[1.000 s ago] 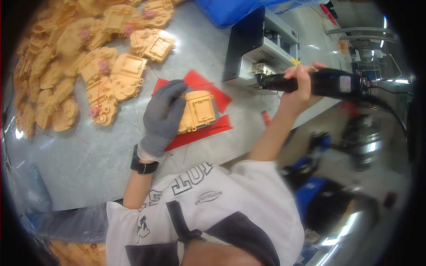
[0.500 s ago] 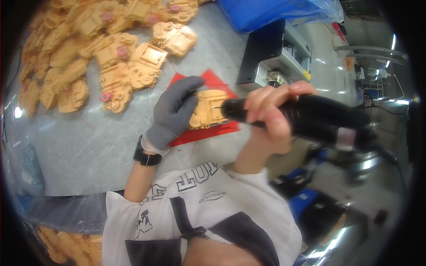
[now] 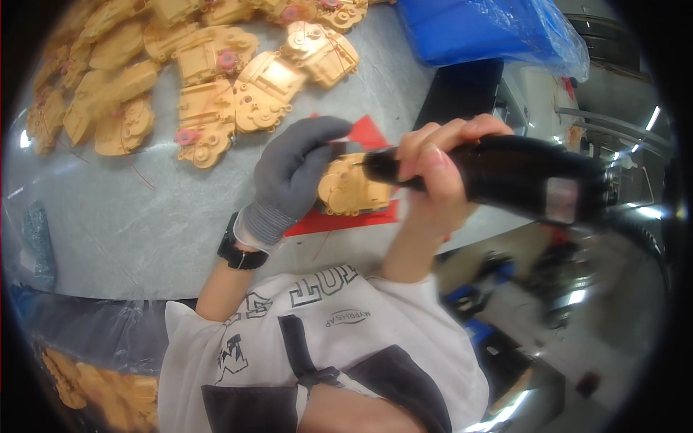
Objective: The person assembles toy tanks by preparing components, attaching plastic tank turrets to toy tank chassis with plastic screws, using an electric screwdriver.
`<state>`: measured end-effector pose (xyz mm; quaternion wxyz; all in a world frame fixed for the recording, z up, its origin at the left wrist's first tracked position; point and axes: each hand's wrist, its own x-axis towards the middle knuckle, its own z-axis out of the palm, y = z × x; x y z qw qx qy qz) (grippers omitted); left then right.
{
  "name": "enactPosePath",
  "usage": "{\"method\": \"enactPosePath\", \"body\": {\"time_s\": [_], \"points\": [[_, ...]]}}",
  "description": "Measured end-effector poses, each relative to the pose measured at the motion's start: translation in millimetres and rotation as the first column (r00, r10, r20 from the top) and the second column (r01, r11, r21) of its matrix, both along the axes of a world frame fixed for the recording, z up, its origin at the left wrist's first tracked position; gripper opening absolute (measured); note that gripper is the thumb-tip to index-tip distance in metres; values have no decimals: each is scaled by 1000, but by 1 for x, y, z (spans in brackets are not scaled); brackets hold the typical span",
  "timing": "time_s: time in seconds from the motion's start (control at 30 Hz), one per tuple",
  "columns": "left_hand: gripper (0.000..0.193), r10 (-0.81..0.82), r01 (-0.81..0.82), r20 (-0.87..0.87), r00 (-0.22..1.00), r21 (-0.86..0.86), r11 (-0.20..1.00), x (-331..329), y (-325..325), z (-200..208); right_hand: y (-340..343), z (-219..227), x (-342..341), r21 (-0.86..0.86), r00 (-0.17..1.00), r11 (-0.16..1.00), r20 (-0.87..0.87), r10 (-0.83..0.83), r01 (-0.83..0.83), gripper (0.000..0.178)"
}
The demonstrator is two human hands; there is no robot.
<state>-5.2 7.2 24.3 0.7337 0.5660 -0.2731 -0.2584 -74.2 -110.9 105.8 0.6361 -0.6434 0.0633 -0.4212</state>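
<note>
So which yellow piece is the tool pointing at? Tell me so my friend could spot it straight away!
Start at the grey table and find the red sheet on it. Over the red, between the gloved left hand and the black tool in the right hand, is one yellow part. Unlike the crowded heap of parts beyond, it sits alone by the tool's tip.

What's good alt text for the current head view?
Bare right hand holds a black power tool pointed at a yellow plastic housing with red sheeting around it; gray-gloved left hand is at the housing's left side. More yellow housings lie on the gray table, upper left.
</note>
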Motion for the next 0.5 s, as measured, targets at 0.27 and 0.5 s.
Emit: {"method": "enactPosePath", "body": {"time_s": [0.27,0.5], "points": [[26,57,-57,-17,998,-30,998,12,4,1,-4,-8,11,-86,997,994,-51,58,-62,36],[26,-121,43,271,955,274,961,8,1,20,4,-5,10,-153,995,985,-69,68,-78,34]]}}
